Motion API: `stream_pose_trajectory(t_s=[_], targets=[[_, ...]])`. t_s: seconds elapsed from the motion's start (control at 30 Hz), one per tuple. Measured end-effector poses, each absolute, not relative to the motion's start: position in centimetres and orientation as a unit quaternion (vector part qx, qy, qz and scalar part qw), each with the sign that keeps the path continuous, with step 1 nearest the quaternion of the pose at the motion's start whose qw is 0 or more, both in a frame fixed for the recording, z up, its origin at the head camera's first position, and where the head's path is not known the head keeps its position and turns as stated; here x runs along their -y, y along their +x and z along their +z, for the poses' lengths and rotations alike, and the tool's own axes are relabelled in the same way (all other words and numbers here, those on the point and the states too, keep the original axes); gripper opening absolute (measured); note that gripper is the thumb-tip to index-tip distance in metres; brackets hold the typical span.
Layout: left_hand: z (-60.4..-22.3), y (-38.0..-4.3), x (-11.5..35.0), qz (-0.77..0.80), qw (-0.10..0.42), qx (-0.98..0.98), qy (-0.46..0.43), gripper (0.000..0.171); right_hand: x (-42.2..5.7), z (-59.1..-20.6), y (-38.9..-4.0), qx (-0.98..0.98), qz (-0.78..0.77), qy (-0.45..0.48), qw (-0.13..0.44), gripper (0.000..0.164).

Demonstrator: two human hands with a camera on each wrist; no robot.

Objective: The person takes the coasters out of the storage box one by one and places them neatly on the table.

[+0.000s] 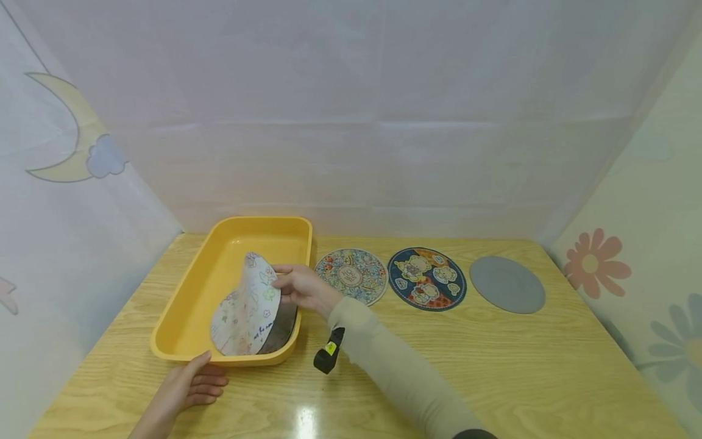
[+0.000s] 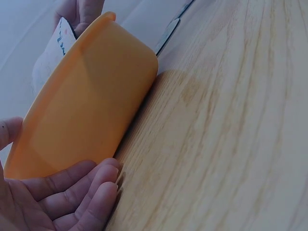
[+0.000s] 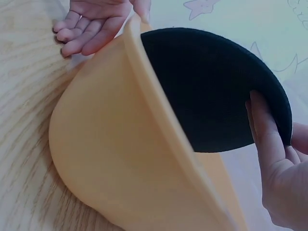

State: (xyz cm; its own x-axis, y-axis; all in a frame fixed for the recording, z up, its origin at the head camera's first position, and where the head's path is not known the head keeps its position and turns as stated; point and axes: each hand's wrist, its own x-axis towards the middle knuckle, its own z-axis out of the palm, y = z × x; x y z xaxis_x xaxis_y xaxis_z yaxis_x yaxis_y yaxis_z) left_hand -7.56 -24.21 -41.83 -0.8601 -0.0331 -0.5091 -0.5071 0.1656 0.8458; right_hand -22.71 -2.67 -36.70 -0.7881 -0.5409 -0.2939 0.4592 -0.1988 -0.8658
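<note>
My right hand (image 1: 307, 286) pinches the edge of a round pale mat (image 1: 265, 305) with drawn flowers and handwriting, tilted up inside a yellow tray (image 1: 183, 305). The right wrist view shows the mat's black underside (image 3: 207, 86), with fingers against it. Beneath the raised part, a dark round surface (image 1: 282, 329) lies in the tray, partly covered. At the tray's near left corner, my left hand (image 1: 186, 390) holds the rim, thumb on top. Its other fingers (image 2: 86, 192) lie loosely bent by the outer wall, low near the tabletop.
Right of the tray lie a colourful patterned round mat (image 1: 351, 276), a navy and orange one with cartoon figures (image 1: 428, 278) and a plain grey one (image 1: 507, 284). All rest on a wooden table (image 1: 521, 378), with pale printed curtains (image 1: 351, 152) behind and at the sides.
</note>
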Motion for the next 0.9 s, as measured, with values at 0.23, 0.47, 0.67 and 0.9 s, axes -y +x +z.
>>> stream_pose_trajectory(t_s=[0.23, 0.47, 0.67, 0.9], targets=[[-41.6, -7.5, 23.9, 0.616, 0.180, -0.742, -0.193, 0.071, 2.2, -35.9, -22.3, -0.546, -0.770, -0.055, 0.325, 0.043], [-41.5, -7.4, 24.0, 0.617, 0.183, -0.740, -0.194, 0.071, 1.8, -35.5, -22.1, -0.538, -0.775, -0.072, 0.324, 0.044], [-41.7, -7.5, 24.0, 0.623, 0.180, -0.738, -0.187, 0.070, 1.4, -34.8, -21.8, -0.533, -0.779, -0.083, 0.320, 0.044], [-41.8, -7.6, 24.1, 0.626, 0.175, -0.738, -0.181, 0.067, 1.0, -34.1, -21.5, -0.531, -0.780, -0.093, 0.318, 0.044]])
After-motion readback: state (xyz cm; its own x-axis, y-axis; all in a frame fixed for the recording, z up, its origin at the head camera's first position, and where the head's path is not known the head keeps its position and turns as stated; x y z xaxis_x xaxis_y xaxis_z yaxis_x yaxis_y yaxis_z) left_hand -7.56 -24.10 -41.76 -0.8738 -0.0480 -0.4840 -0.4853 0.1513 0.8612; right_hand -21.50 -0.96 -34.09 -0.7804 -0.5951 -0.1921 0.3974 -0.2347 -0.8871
